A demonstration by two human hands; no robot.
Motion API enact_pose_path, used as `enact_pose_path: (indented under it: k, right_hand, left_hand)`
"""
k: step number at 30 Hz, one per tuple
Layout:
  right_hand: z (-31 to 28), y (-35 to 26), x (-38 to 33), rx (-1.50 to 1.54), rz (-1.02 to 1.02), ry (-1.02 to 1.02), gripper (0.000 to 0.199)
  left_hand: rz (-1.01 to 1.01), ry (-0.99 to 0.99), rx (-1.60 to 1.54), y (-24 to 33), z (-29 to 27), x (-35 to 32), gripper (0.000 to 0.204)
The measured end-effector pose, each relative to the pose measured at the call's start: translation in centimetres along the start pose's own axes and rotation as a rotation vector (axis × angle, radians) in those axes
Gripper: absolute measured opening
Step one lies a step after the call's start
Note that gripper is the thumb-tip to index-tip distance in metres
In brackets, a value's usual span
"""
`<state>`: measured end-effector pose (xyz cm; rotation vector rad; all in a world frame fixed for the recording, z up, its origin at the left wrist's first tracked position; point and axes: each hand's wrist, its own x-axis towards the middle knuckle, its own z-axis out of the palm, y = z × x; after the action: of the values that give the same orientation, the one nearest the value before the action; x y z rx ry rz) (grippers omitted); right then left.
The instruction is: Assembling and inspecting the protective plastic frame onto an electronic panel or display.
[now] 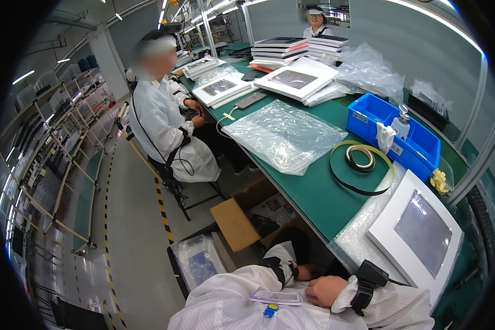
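Note:
My right hand [325,290] rests low against my white striped coat, just in front of the table's near edge. Its fingers are curled in and I see nothing in them. Close beside it is my left hand [307,271], mostly in shadow by my lap with its fingers hidden. Right of my hands, a white-framed panel with a grey screen [422,231] lies tilted on bubble wrap [363,234] on the green table [308,192]. A black device is strapped to my right wrist.
A coil of tape [361,159], a clear plastic bag [285,135] and a blue bin [423,147] with a pump bottle [401,124] are on the table. Stacked white frames [280,52] stand farther back. A cardboard box [235,224] sits below. One co-worker [170,121] sits at left, another beyond.

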<state>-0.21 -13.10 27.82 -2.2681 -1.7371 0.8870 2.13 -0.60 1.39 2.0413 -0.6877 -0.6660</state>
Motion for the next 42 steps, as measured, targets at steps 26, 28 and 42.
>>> enact_pose_path:
  k: [26,28,42]
  right_hand:
    - [0.3,0.1,-0.1,-0.008,0.009,0.025,0.024]
    - [0.2,0.0,0.0,-0.011,0.009,0.022,0.024]
    - [0.0,-0.1,-0.1,-0.014,0.024,0.000,0.023]
  left_hand:
    - [0.011,0.007,-0.034,2.7,-1.3,-0.7,0.028]
    - [0.009,0.001,-0.038,2.1,-1.1,-0.6,0.028]
    - [0.029,0.038,-0.025,1.6,-0.6,-0.5,0.029]
